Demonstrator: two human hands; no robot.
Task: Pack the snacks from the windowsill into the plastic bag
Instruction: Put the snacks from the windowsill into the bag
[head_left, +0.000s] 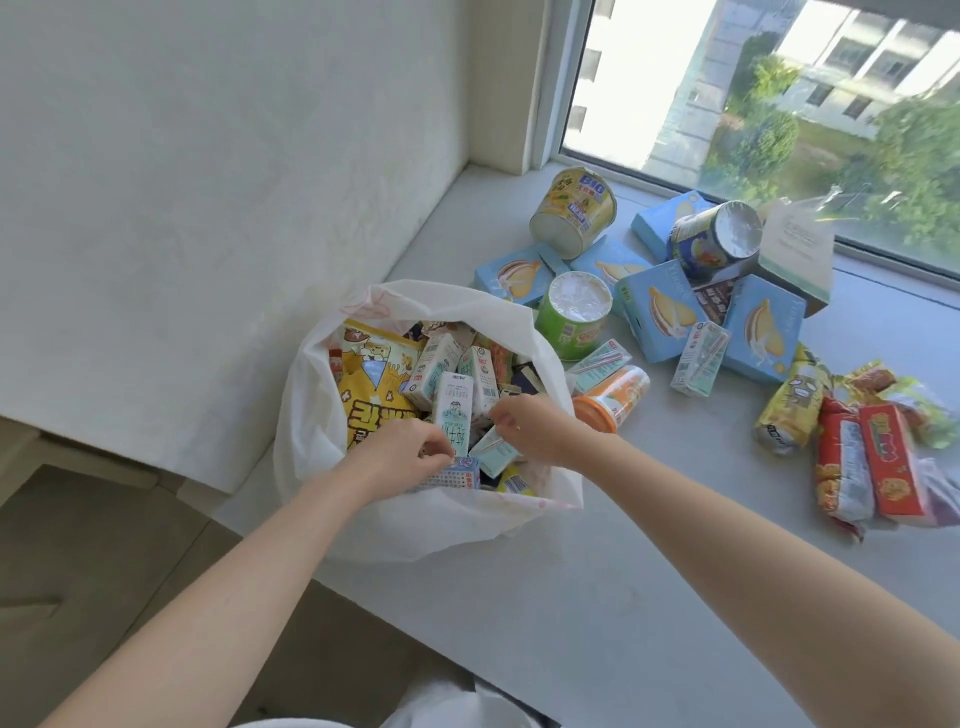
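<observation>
A white plastic bag (322, 415) stands open on the grey windowsill (623, 571), filled with a yellow popcorn bag (369, 384) and several small drink cartons. Inside the bag's mouth my left hand (405, 449) curls its fingers on a small blue-and-white box (457, 478). My right hand (535, 423) pinches a pale teal carton (496, 452) just beside it. An upright teal milk carton (453, 410) stands between the two hands.
To the right on the sill lie blue cake boxes (660, 312), a yellow noodle cup (574, 210), a green cup (571, 322), an orange cup (613, 400), loose teal cartons (698, 358) and red and yellow snack packs (862, 462). The window (779, 93) is behind; a white wall on the left.
</observation>
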